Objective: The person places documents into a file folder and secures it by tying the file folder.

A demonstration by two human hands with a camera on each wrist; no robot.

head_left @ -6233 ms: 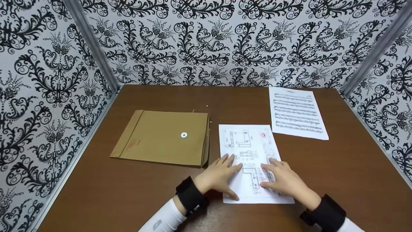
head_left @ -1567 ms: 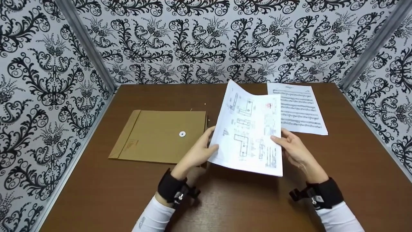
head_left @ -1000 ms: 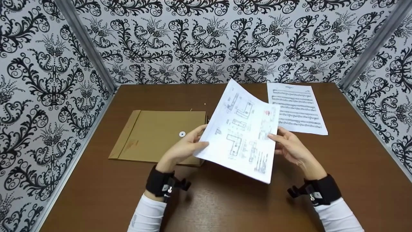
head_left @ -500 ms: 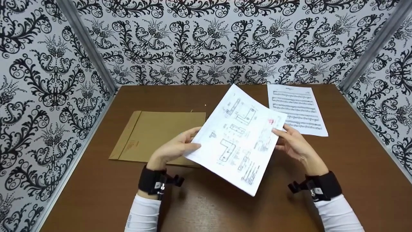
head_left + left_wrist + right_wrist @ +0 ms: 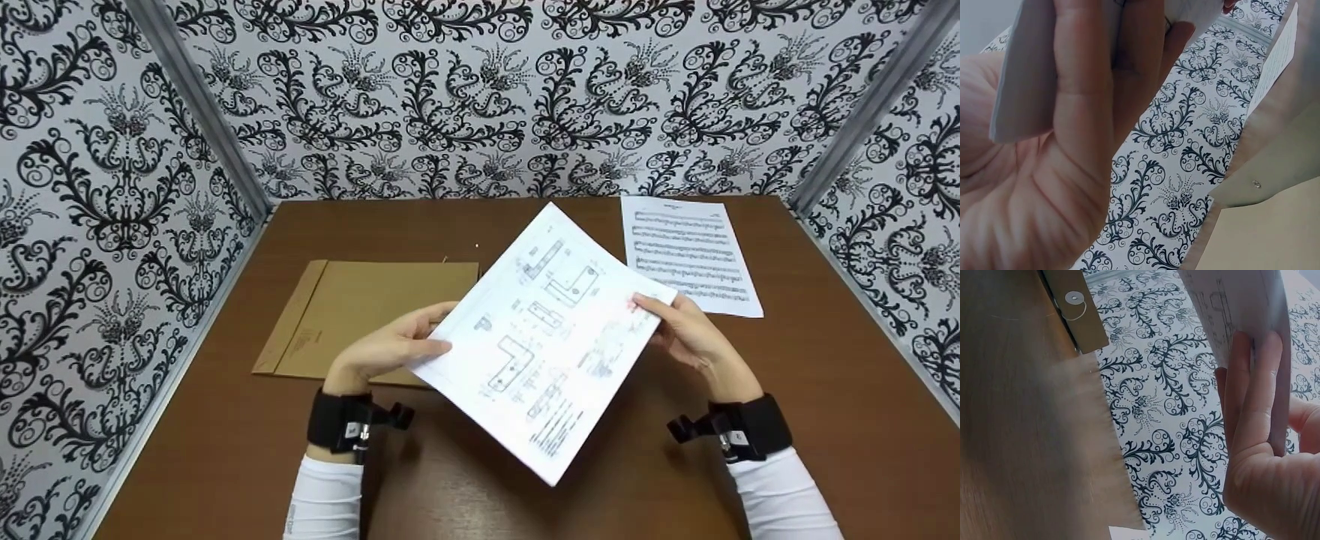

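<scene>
Between both hands, raised over the table, is a stack of white sheets (image 5: 555, 337) printed with technical drawings, turned at a slant. My left hand (image 5: 394, 343) grips its left corner, thumb on top and fingers behind. On the far right edge, near a red stamp, my right hand (image 5: 694, 334) pinches the sheets with the thumb above. In the right wrist view the fingers (image 5: 1258, 394) press against the back of the sheets. A brown document envelope (image 5: 360, 307) lies at the left, partly hidden by the left hand and the sheets.
Sheet music (image 5: 686, 255) lies at the back right of the brown table (image 5: 480, 487). The envelope's string button (image 5: 1075, 297) shows in the right wrist view. Patterned walls (image 5: 480, 97) enclose the table at the back and sides.
The sheets lay flat under both hands at first, then were lifted. Since then they have turned clockwise, the left hand moving left and the near corner swinging toward me.
</scene>
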